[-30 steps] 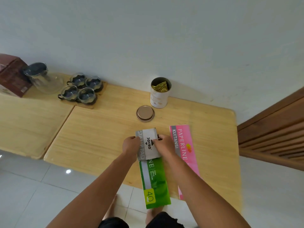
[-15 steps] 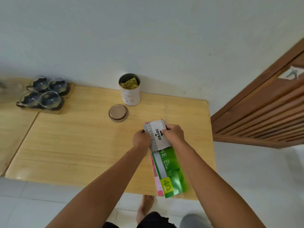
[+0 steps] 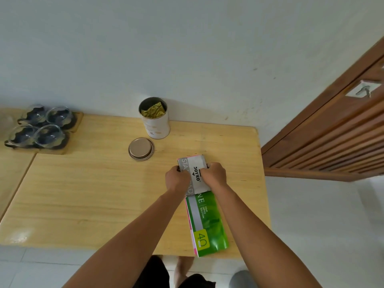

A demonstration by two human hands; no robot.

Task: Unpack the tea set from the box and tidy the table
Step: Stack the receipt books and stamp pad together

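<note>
A grey stamp pad box (image 3: 194, 173) lies on top of a green booklet (image 3: 207, 223), which covers a pink booklet (image 3: 189, 221) showing only as a thin edge. This stack rests near the right front of the wooden table (image 3: 93, 194). My left hand (image 3: 177, 179) grips the box's left side and my right hand (image 3: 214, 174) grips its right side. Several glass tea cups (image 3: 41, 126) sit on a wooden tray (image 3: 78, 121) at the far left. An open white tin (image 3: 154, 119) with gold packets stands at the back, its round lid (image 3: 141, 148) lying in front of it.
A second wooden table (image 3: 12, 169) adjoins on the left. A slatted wooden door (image 3: 332, 142) stands to the right of the table. A white wall runs behind. Tiled floor and my feet show below the table's front edge.
The green booklet with the box has been slid right onto the pink booklet, covering it. My view has turned right, so the teapot and brown box left the frame.
</note>
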